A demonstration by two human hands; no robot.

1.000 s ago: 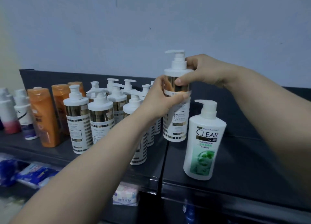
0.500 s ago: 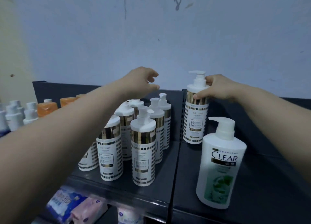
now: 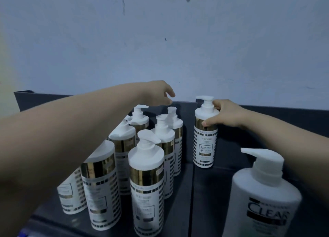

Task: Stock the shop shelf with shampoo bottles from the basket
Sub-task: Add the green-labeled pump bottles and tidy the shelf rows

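Observation:
A white pump bottle with a gold band (image 3: 204, 140) stands upright at the back of the dark shelf (image 3: 210, 192). My right hand (image 3: 225, 115) wraps its neck and shoulder from the right. Left of it stand several matching white-and-gold bottles (image 3: 146, 183) in rows. Above the rear ones hovers my left hand (image 3: 160, 93), fingers loosely apart and holding nothing. The basket is out of sight.
A large white Clear shampoo bottle (image 3: 261, 201) stands at the shelf's front right, close under my right forearm. A seam (image 3: 192, 201) splits the shelf into two panels. A pale blue wall (image 3: 160, 41) rises right behind the shelf.
My left hand let go of the white-and-gold bottle and lifted over the back row. My right hand set that bottle down further back. My view moved closer and lower.

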